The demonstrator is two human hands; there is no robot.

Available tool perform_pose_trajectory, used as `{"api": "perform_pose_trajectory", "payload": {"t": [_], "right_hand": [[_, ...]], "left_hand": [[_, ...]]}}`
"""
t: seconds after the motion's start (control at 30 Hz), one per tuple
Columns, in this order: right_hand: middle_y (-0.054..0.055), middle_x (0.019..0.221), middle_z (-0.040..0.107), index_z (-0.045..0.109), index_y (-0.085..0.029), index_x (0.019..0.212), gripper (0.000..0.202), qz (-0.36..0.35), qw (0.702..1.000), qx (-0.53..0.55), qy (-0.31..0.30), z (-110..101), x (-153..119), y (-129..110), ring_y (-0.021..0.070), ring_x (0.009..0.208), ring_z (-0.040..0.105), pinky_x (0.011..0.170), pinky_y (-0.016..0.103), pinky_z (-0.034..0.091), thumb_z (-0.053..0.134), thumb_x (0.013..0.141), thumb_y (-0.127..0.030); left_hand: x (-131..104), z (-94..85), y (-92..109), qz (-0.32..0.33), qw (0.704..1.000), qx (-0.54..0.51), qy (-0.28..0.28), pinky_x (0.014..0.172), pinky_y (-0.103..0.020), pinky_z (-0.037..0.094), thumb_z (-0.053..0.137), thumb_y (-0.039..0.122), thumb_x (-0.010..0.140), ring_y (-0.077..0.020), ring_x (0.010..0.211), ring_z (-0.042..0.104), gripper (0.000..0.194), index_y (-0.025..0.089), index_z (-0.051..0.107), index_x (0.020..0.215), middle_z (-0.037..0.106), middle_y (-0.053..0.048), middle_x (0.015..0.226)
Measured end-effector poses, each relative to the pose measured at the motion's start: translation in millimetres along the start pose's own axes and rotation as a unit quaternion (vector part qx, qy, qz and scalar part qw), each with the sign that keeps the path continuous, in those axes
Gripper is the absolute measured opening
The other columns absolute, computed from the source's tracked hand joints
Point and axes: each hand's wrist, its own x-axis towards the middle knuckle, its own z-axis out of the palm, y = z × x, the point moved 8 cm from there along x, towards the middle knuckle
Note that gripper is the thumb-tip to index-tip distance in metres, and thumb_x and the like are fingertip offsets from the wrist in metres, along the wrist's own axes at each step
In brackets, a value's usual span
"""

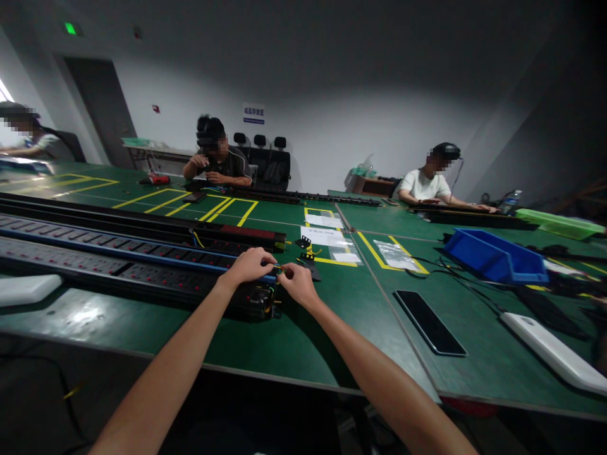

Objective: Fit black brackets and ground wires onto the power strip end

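Note:
My left hand point(251, 264) rests at the right end of a long blue-edged power strip point(190, 254), its thumb and fingers closed on thin coloured wires point(279, 267). Just to the right, my right hand point(298, 282) pinches the same wires. The fingers hide most of what lies between them. Nearer to me lies another long black power strip point(165, 278) with rows of sockets and red marks, wires showing at its open end. Small black metal brackets point(307, 246) are beyond my right hand.
On the green table point(313, 354) a phone point(429, 322), a white power bank point(552, 347) with black cables and a blue bin point(496, 256) lie to the right. A white device point(28, 289) is at the left edge. Several people sit across the table; a red tool point(155, 179) lies there.

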Motion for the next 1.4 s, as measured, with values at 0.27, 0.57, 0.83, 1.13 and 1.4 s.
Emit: {"api": "perform_pose_trajectory", "payload": {"t": [0.27,0.57,0.83,1.13,1.4], "right_hand": [[0.003,0.072,0.07,0.076,-0.016,0.092,0.021,0.006,1.0,0.0,0.003,0.1,-0.6,0.6,0.0161,0.066,0.061,0.062,0.024,0.039,0.062,0.079,-0.024],[0.002,0.072,0.069,0.073,-0.017,0.09,0.018,0.01,1.0,0.005,0.004,1.4,-0.4,2.8,0.016,0.066,0.061,0.063,0.024,0.04,0.061,0.079,-0.024],[0.002,0.073,0.07,0.072,-0.017,0.092,0.019,0.0,1.0,0.013,0.006,2.0,-0.5,2.9,0.0161,0.066,0.061,0.063,0.025,0.04,0.06,0.08,-0.025],[0.001,0.072,0.069,0.072,-0.017,0.096,0.022,0.003,1.0,0.012,0.005,3.0,-1.0,5.1,0.0167,0.066,0.061,0.062,0.025,0.04,0.059,0.081,-0.027],[0.002,0.076,0.071,0.075,-0.017,0.102,0.026,0.006,1.0,0.017,0.002,2.0,-1.7,5.4,0.0168,0.066,0.061,0.064,0.026,0.042,0.058,0.083,-0.026]], "left_hand": [[0.0,0.1,2.5,-0.006,1.0,0.013,-0.001,0.085,-0.03,0.052,0.061,0.029,0.083,-0.0222,0.092,0.069,0.024,0.025,0.08,0.098,0.075,-0.005,0.099],[-3.1,-0.6,9.0,-0.023,0.997,0.08,0.007,0.086,-0.032,0.053,0.058,0.028,0.082,-0.0229,0.097,0.067,0.022,0.025,0.075,0.096,0.072,-0.005,0.1],[-0.6,1.8,5.1,-0.042,0.997,0.07,-0.003,0.083,-0.029,0.052,0.061,0.026,0.078,-0.0219,0.096,0.067,0.024,0.026,0.075,0.096,0.073,-0.004,0.102],[-0.5,3.4,7.6,-0.036,0.996,0.077,-0.008,0.086,-0.033,0.052,0.058,0.024,0.079,-0.0235,0.097,0.066,0.025,0.025,0.075,0.097,0.072,-0.006,0.104],[-1.0,2.1,6.1,-0.043,0.997,0.066,-0.015,0.084,-0.031,0.053,0.059,0.026,0.078,-0.0228,0.097,0.067,0.025,0.025,0.075,0.098,0.073,-0.006,0.104]]}}
